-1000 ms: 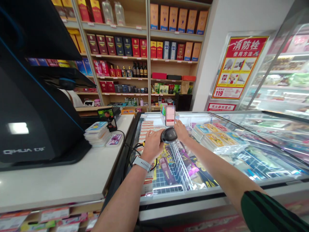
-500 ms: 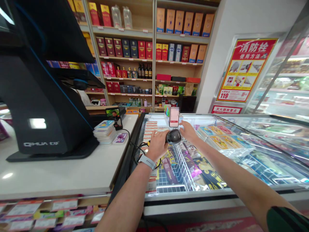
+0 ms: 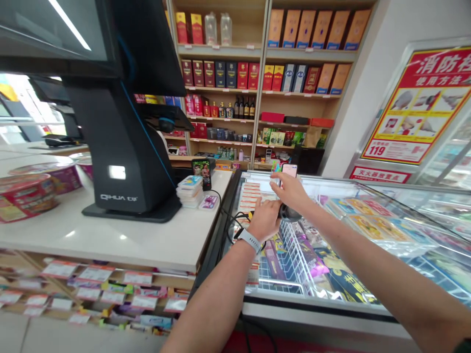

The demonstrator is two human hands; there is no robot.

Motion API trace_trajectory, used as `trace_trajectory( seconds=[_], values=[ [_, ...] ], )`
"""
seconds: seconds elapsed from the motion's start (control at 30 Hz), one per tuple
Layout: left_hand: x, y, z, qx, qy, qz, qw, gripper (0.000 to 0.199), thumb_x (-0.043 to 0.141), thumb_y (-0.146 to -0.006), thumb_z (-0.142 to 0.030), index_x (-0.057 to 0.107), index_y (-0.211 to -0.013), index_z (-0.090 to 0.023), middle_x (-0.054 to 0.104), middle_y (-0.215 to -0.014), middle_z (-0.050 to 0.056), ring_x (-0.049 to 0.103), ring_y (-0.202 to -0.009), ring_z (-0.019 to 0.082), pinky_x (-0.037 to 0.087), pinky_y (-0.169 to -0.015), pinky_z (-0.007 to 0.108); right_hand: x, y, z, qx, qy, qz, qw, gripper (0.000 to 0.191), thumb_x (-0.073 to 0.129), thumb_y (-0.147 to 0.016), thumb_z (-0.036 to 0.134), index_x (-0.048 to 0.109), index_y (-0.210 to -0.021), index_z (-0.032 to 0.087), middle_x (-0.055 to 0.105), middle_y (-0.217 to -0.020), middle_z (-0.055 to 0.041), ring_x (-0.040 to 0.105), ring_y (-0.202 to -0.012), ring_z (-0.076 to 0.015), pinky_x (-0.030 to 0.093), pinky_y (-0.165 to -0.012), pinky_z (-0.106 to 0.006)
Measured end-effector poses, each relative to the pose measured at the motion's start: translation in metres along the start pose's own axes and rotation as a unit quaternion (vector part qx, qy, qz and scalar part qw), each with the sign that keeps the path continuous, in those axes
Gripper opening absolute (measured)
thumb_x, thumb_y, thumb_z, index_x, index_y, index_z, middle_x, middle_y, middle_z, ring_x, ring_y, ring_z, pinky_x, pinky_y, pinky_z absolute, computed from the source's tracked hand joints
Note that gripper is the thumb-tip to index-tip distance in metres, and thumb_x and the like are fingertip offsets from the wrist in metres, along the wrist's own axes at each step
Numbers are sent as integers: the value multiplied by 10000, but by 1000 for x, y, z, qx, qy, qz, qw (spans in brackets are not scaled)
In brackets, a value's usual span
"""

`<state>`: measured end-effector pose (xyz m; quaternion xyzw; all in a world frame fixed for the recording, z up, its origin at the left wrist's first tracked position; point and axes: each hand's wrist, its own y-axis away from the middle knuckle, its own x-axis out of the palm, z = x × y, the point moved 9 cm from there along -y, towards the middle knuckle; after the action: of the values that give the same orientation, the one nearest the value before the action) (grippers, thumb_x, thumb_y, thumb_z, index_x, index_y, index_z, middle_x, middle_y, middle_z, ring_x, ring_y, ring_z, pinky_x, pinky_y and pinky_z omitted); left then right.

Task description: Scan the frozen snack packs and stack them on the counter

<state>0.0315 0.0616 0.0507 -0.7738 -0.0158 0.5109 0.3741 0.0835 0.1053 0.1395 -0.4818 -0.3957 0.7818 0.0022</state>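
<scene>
Wearing a pale watch band, my left hand (image 3: 264, 219) is wrapped round a black handheld scanner (image 3: 289, 213) over the freezer's glass top. My right hand (image 3: 290, 190) is in front of the phone (image 3: 289, 170), which stands upright beyond the scanner with a lit screen. Its fingers are extended to the left and hide the lower part of the phone; the fingers are apart, with nothing between them. A black cable (image 3: 235, 220) loops beside my left wrist. Wrapped ice creams (image 3: 273, 260) lie in wire baskets under the glass.
A black register stand (image 3: 128, 162) is on the white counter (image 3: 147, 245) to the left, near stacked plastic boxes (image 3: 190, 192) and instant-noodle tubs (image 3: 27, 196). Flat colourful packs (image 3: 368, 220) lie on the freezer's right. Shelves of boxes (image 3: 230, 75) stand behind.
The view has turned left, showing more of the counter. My right hand has moved from the right of the phone to in front of its screen. My left hand still holds the scanner.
</scene>
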Motion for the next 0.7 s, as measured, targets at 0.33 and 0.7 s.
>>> trace_trajectory(
  seconds=[0.33,0.7],
  values=[
    [4,4,-1,-14,51,31,998,411,436,-963,-239,488,-1366,-179,626,-1303,75,563,-1223,226,374,-1138,346,84,-11,117,-70,2,178,981,380,543,-951,363,619,-1235,121,665,-1259,-155,605,-1191,-255,434,-1012,-345],
    [7,3,4,-8,67,43,997,393,373,-992,-322,466,-1365,-244,623,-1310,43,501,-1288,215,160,-1237,506,197,-37,157,-133,97,367,916,549,568,-913,519,598,-1275,107,656,-1291,-177,645,-1162,-274,495,-921,-302]
  ],
)
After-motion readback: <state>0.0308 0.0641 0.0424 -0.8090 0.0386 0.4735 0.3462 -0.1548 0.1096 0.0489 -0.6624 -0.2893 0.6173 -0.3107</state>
